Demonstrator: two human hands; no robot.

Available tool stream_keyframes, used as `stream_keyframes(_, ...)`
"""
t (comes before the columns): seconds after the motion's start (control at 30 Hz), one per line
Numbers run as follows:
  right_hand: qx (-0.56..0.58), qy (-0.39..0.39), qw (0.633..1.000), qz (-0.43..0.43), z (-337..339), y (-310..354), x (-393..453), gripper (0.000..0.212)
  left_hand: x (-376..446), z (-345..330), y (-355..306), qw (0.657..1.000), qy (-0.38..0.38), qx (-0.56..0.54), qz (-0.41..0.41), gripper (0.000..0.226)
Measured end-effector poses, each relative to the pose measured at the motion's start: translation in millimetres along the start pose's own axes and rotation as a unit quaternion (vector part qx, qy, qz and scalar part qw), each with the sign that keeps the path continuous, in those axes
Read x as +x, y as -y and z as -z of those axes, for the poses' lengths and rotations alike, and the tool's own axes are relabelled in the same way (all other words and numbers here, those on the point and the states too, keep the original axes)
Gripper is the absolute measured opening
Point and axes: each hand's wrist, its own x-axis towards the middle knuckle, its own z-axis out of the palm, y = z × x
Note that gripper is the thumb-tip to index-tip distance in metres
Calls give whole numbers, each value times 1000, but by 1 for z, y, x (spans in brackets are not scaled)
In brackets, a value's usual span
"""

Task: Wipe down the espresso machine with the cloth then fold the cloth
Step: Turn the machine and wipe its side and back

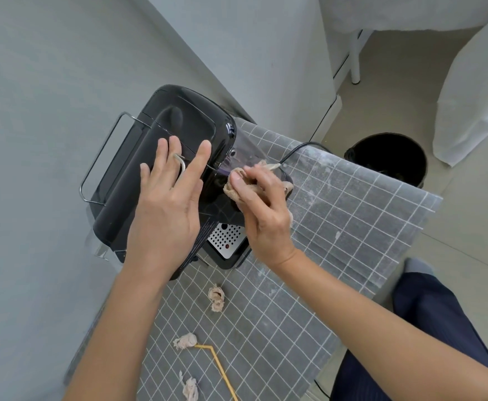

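Observation:
The black espresso machine (176, 125) stands against the grey wall at the back of a small table, seen from above, with a perforated metal drip tray (226, 240) at its front. My left hand (167, 198) lies flat on its top with fingers spread and straight. My right hand (261, 206) grips a bunched beige cloth (232, 188) and presses it against the machine's right front side, near the clear plastic part. Much of the cloth is hidden under my fingers.
A grey grid-patterned tablecloth (338, 224) covers the table. Three crumpled beige scraps (216, 296) and a yellow stick (221, 369) lie near me. A wire rail (104, 157) edges the machine's left. A black bin (390, 157) stands on the floor, a power cord (300, 147) behind.

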Motion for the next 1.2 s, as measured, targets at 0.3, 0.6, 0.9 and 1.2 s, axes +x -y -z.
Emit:
stream_keyframes(0.3,-45,86,988,-124,17,-55,-40,32,0,1,-3,1000,-1,-4,6,48)
stream_keyframes(0.6,3,2,930,-367,55,-33,19,15,-2,3,-4,1000,3,-17,9,49)
stream_keyframes(0.9,0,74,932,-356,-4,-73,21,47,-1,3,-3,1000,3,-20,11,49)
stream_keyframes(1.2,102,-67,921,-369,-35,40,-13,52,0,0,-1,1000,2,-23,9,48)
